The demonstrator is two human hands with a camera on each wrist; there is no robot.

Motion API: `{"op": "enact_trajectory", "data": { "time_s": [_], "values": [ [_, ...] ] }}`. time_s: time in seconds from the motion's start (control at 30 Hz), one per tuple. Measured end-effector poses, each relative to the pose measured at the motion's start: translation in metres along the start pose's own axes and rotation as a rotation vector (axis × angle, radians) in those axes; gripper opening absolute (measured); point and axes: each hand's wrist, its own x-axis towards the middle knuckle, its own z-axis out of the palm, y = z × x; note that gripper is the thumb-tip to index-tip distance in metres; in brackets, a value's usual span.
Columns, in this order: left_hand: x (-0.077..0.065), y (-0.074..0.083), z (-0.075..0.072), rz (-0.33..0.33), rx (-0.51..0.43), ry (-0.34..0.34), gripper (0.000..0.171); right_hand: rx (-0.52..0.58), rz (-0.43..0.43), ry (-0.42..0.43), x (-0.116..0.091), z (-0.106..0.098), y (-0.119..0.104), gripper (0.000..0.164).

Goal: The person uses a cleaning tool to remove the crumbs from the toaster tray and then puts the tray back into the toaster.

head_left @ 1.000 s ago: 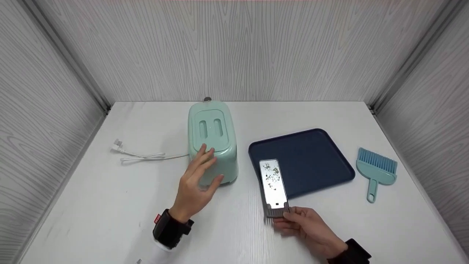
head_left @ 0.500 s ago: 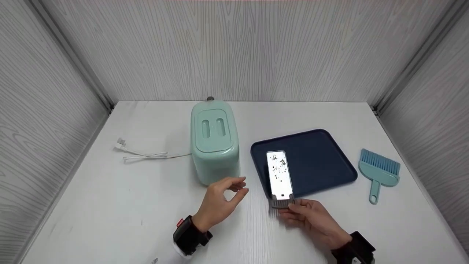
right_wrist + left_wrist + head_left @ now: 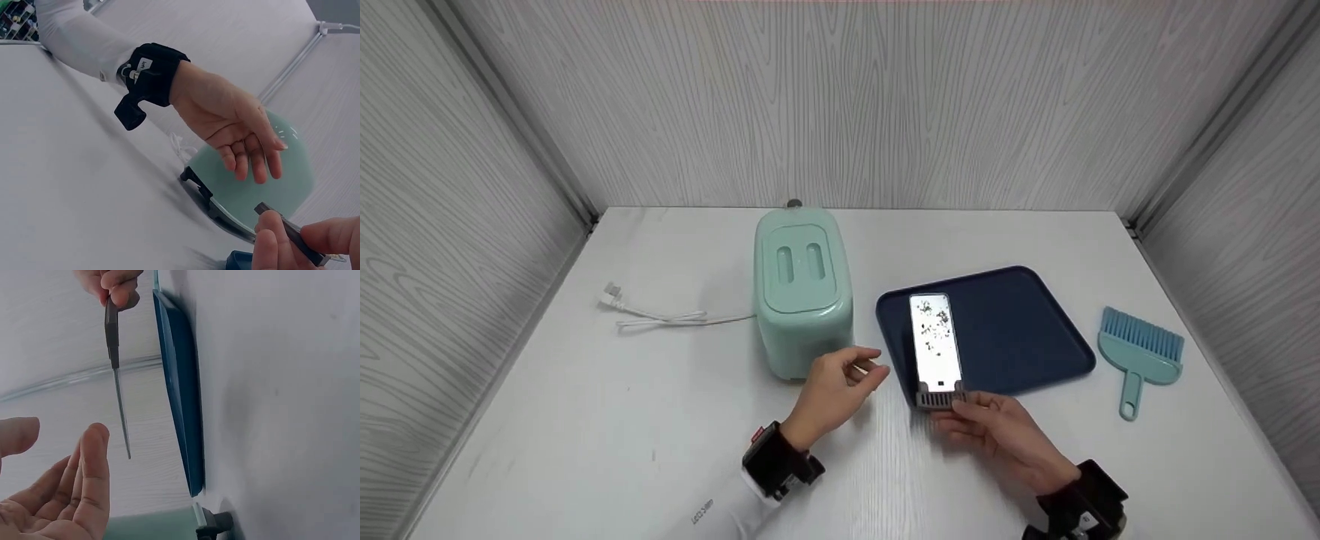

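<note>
Clearly, specks (image 3: 936,327) on metal plate (image 3: 937,370), tray (image 3: 1020,330) below

The head camera looks forward and down; close, low wrist views share, apparently, the toaster (image 3: 247,197).

A back wall (image 3: 855,105), a left wall (image 3: 457,240) and a right wall (image 3: 1252,202) stand around a white table (image 3: 547,420). The walls are pale grey, with wavy lines like wood. A long grey strip (image 3: 502,105) runs down each back corner, where the walls meet. The table top has a few small, faint marks (image 3: 653,454), and pale shadows (image 3: 720,292) lie on it. The light looks soft, and it makes a gentle shine on the white top
</note>
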Motion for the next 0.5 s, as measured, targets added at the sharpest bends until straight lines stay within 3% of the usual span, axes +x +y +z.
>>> {"op": "enact_trajectory", "data": {
  "time_s": [0.27, 0.5],
  "values": [
    [0.012, 0.001, 0.015, -0.089, 0.011, -0.117, 0.044, 0.053, -0.003, 0.010, 0.001, 0.001, -0.006, 0.046],
    [0.013, 0.006, 0.023, -0.165, -0.099, -0.176, 0.046, 0.069, -0.018, 0.008, 0.003, 0.005, -0.007, 0.052]
  ]
}}
